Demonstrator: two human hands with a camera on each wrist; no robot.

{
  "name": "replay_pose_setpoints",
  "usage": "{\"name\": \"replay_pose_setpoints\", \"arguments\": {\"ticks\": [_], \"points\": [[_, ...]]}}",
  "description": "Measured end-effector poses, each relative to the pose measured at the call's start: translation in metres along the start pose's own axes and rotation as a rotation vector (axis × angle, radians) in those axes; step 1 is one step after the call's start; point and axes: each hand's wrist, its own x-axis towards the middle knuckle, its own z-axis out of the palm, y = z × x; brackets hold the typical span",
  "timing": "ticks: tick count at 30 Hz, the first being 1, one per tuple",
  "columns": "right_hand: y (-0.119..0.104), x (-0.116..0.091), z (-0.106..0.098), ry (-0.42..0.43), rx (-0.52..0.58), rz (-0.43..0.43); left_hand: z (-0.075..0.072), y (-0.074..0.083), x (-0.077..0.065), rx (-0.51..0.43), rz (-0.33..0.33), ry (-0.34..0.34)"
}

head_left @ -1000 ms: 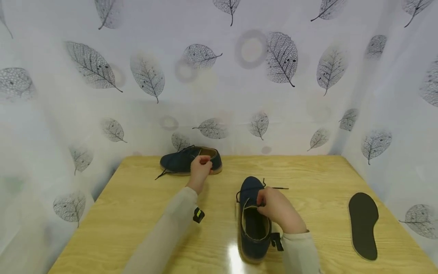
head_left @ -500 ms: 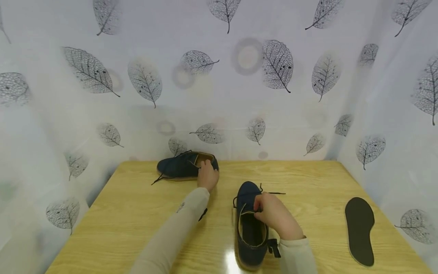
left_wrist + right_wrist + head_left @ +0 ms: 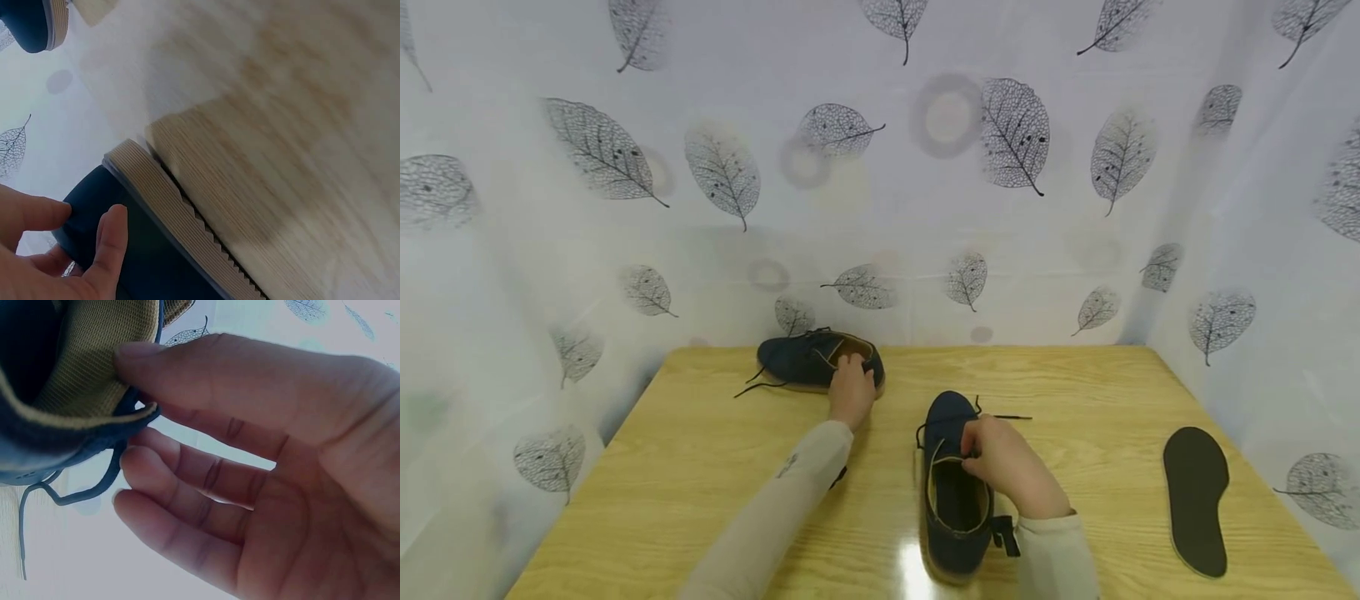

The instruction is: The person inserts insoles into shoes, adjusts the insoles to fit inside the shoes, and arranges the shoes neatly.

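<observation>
A dark blue lace-up shoe (image 3: 793,362) lies at the back of the table, toe to the left, its laces trailing in front. My left hand (image 3: 852,392) grips it at the heel end, thumb on the outer side and fingertips over the opening's rim. The left wrist view shows the thumb against the blue upper, above the ribbed tan sole (image 3: 169,206). A matching shoe (image 3: 958,546) stands nearer me, toe pointing away. At its opening, my right hand (image 3: 1015,471) pinches the edge, thumb on the tan lining (image 3: 106,350) and the other fingers curled on the far side.
A dark insole (image 3: 1197,504) lies flat on the right of the wooden table (image 3: 700,467). Behind the table and at its sides hangs a white curtain (image 3: 880,208) printed with leaves. One lace (image 3: 1011,417) of the near shoe sticks out to the right.
My left hand has come down from over the far shoe onto its side and taken hold; that shoe has shifted slightly and its laces lie differently. My right hand keeps its hold.
</observation>
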Motion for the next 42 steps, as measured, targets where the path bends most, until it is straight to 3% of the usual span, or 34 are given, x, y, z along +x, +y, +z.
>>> {"name": "replay_pose_setpoints", "arguments": {"ticks": [7,13,20,29,34,37,42], "points": [[0.000,0.001,-0.002,0.004,-0.002,-0.014,-0.012,-0.008,-0.014,-0.011,0.125,-0.026],[-0.001,0.002,-0.003,-0.005,0.007,-0.002,-0.023,-0.015,-0.035,-0.023,0.229,-0.060],[-0.003,0.000,-0.001,0.004,0.011,-0.010,-0.035,-0.023,-0.061,-0.038,0.288,-0.126],[-0.016,-0.007,-0.002,0.009,-0.011,0.014,-0.043,-0.032,-0.092,-0.036,0.419,-0.115],[-0.038,-0.010,0.003,0.097,-0.017,-0.087,-0.045,-0.037,-0.101,-0.004,0.501,-0.063],[-0.050,-0.009,0.011,0.134,-0.053,-0.169,-0.048,-0.038,-0.107,0.013,0.516,-0.055],[-0.063,-0.007,0.029,0.115,-0.150,-0.226,-0.056,-0.036,-0.117,0.038,0.508,-0.104]]}}
